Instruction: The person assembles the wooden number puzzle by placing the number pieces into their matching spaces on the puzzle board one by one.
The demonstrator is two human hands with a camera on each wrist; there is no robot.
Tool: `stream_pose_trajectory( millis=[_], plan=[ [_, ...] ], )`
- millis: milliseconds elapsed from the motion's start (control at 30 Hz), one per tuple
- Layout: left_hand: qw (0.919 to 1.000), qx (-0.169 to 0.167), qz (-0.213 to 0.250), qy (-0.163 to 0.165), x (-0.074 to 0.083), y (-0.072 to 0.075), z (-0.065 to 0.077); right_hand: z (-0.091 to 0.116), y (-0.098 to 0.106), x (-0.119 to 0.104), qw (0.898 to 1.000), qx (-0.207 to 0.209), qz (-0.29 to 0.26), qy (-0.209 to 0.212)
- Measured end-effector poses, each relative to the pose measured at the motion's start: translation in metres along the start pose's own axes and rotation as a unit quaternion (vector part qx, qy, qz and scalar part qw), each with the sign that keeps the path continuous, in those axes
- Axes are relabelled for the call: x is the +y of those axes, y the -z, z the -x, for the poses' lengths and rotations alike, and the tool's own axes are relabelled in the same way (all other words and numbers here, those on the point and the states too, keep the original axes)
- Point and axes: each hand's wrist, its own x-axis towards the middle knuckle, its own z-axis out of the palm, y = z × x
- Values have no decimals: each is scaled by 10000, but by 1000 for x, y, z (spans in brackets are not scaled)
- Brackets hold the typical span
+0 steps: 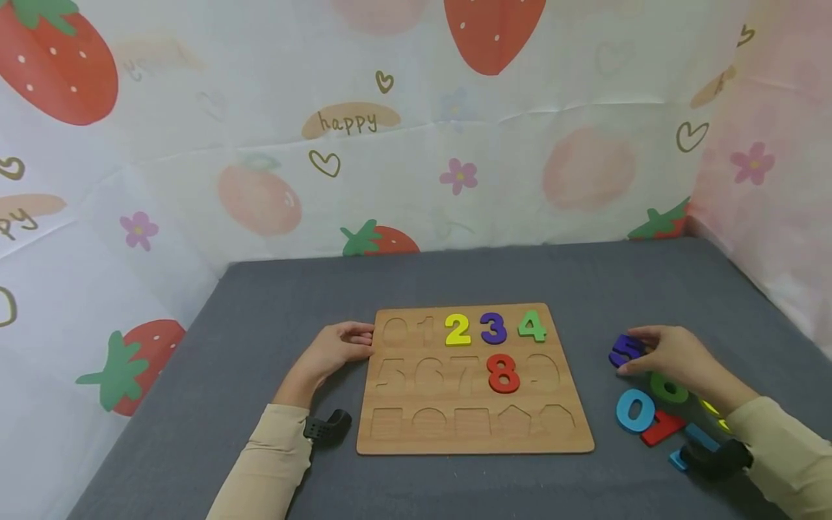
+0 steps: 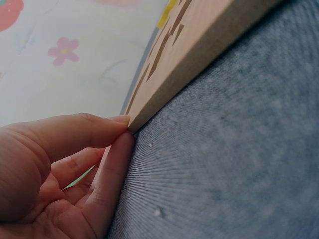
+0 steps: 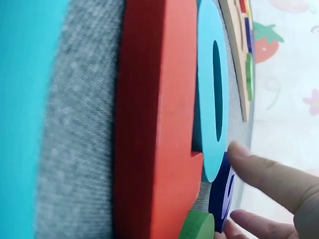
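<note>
My left hand (image 1: 338, 350) is at the left edge of a wooden number board (image 1: 422, 393), thumb and finger pinching its edge in the left wrist view. The yellow 2 (image 1: 458, 339), purple 3 (image 1: 499, 336), green 4 (image 1: 533, 328) and red 8 (image 1: 503, 374) sit on the board, among bare recesses. To the right of the board, my right hand (image 1: 679, 357) pinches a purple number 5 (image 1: 627, 347) between thumb and fingers. In the right wrist view the purple 5 (image 3: 218, 196) is partly hidden behind a green piece (image 3: 199, 226) and a light-blue 0 (image 3: 204, 99).
Near my right hand lie the light-blue 0 (image 1: 622, 412), a red piece (image 1: 663, 428), a green piece (image 1: 669, 392), a yellow piece (image 1: 711, 409) and blue pieces (image 1: 702, 437), partly covered by my wrist. A printed cloth (image 1: 416, 195) hangs behind the grey table (image 1: 292, 289).
</note>
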Motion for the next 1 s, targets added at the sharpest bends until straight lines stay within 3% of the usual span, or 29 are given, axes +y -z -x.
stream_pose_trajectory(
  millis=[467, 800, 1000],
  plan=[
    [10000, 43, -23, 16, -2, -1, -1, -3, 1, -21, 9997, 134, 166, 112],
    [10000, 48, 34, 35, 0, -1, 0, -15, -20, -77, 9989, -22, -262, 397],
    [9999, 46, 107, 41, 1, -1, 0, -20, -35, -114, 9960, -191, -369, 797]
  ],
)
